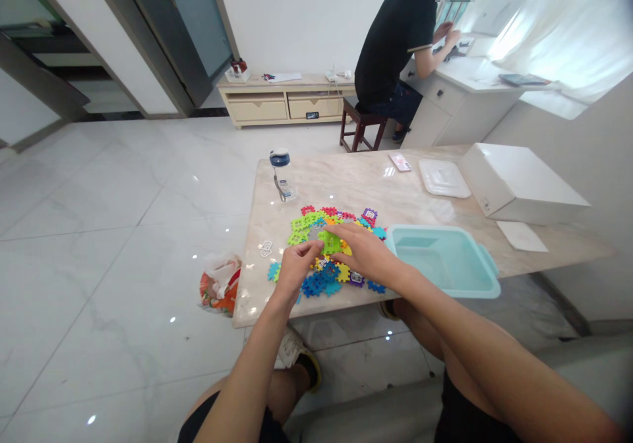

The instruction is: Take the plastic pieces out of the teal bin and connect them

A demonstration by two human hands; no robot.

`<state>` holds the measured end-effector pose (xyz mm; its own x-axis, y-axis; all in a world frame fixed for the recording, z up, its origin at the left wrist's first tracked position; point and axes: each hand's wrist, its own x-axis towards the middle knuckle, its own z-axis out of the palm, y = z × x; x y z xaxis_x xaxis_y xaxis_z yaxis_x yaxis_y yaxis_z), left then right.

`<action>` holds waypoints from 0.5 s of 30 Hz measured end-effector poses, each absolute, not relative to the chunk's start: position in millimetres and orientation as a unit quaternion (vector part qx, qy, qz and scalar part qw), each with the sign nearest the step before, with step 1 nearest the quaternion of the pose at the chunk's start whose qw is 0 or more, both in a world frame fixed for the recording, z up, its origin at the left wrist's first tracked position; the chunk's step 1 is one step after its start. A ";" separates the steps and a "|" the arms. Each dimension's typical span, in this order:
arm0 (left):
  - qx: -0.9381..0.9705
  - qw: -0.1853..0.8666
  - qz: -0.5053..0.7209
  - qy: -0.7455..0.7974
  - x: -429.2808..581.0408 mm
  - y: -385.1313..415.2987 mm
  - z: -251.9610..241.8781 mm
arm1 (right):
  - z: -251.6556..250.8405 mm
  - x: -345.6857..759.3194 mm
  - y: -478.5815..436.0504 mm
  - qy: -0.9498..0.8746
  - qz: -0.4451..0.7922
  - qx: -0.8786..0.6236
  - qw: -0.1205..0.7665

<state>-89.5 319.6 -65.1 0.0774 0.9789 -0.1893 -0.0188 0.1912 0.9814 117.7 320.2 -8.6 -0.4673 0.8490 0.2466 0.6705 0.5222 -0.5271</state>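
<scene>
I see the left hand point(298, 263), fingers pinched on a lime-green interlocking tile point(331, 243) above the tile pile point(316, 286) on the desk point(346, 178); the right hand point(366, 250) curves round it, clamped or not I can't tell. Uneven pressure could make it slip, scattering the pile.

I can read no word, number or brand for certain. Beyond my left hand point(298, 265), the clear bottle point(284, 182) carries small dark print on its side, too small for me to make out. On the purple piece point(370, 216) past my right hand point(363, 250) there is a pale marking, and another on the purple square point(356, 277) just nearer to me than that hand; neither is legible. Well off to the right of my grip, the white box point(524, 180) bears a tiny unreadable mark low on one corner.
</scene>
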 end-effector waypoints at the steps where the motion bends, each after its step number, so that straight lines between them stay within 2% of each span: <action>1: 0.462 0.572 0.438 0.517 -89.7 319.8 -65.1 | -8.9 117.5 320.3 -0.837 0.183 -0.453 0.247; 9: 0.447 0.598 0.459 0.482 -88.5 318.5 -59.5 | -11.2 115.9 321.4 -0.835 0.185 -0.447 0.261; 15: 0.349 0.725 0.467 0.367 -87.7 316.6 -56.6 | -4.5 114.0 321.2 -0.834 0.182 -0.430 0.294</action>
<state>-87.7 316.6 -56.6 0.2947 0.9329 -0.2069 -0.4213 0.3211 0.8482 114.0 321.2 -4.5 -0.4580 0.8239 0.3338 0.6092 0.5644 -0.5571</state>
